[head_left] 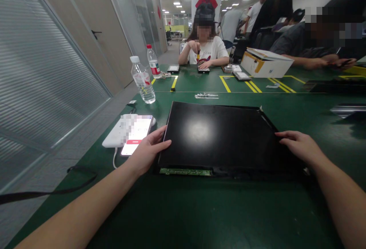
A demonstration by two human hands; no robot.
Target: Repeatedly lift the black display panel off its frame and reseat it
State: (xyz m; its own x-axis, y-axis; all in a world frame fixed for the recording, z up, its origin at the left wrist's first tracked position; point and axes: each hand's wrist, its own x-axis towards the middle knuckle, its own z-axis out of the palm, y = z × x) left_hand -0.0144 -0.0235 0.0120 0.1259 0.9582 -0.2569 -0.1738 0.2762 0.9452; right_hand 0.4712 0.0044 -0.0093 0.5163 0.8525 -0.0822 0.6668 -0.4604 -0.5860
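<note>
A large black flat panel [217, 134] lies on the green table [200, 211] in front of me, with a thin green circuit strip [185, 171] showing along its near edge. My left hand [147, 152] grips the panel's left edge, thumb on top and fingers curled under. Over on the other side, my right hand [299, 145] rests on the panel's right edge with its fingers curled over it.
A lit phone [136, 134] on a white pad [116, 136] lies left of the panel. Two water bottles [143, 80] stand behind it. Across the table a person works with a small tool; a white cardboard box [264, 64] and other people are at the right.
</note>
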